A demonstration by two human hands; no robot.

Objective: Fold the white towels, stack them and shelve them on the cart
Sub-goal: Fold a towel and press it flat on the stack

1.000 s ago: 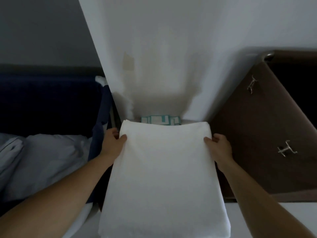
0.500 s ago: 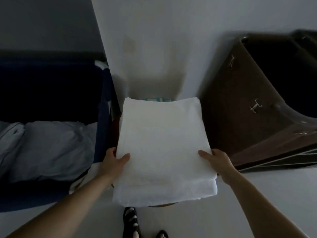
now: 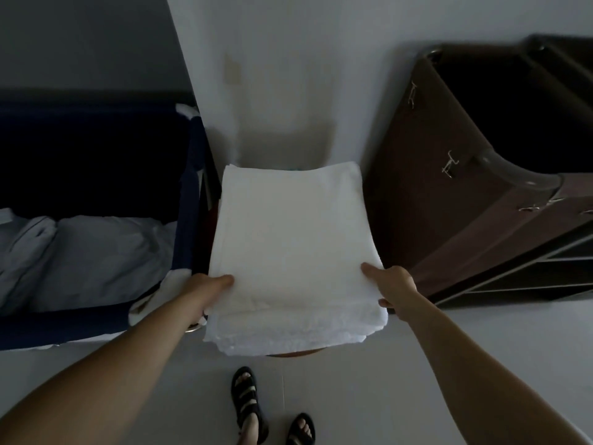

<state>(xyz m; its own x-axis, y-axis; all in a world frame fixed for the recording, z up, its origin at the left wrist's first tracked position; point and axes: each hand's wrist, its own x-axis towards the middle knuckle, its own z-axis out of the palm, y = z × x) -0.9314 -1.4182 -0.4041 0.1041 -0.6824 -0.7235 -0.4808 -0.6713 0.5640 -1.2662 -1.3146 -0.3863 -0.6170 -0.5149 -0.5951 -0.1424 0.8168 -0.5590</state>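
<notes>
A stack of folded white towels [image 3: 292,252] lies flat in the middle of the view, over a round brown surface [image 3: 295,354] whose edge peeks out below its near end. My left hand [image 3: 210,284] grips the stack's near left edge, thumb on top. My right hand [image 3: 390,285] grips the near right edge, thumb on top and fingers under the side. The brown cart [image 3: 475,200] stands to the right, with dark shelf openings at its lower right.
A dark blue linen bin [image 3: 96,319] holding grey-white bedding [image 3: 80,258] stands at the left. A white wall rises behind the towels. My sandalled feet [image 3: 250,406] stand on the pale floor below the stack.
The towel was first held up by its far corners; it now lies flat on the stack. My hands moved back to the near edge, and the view tilted down so my feet show.
</notes>
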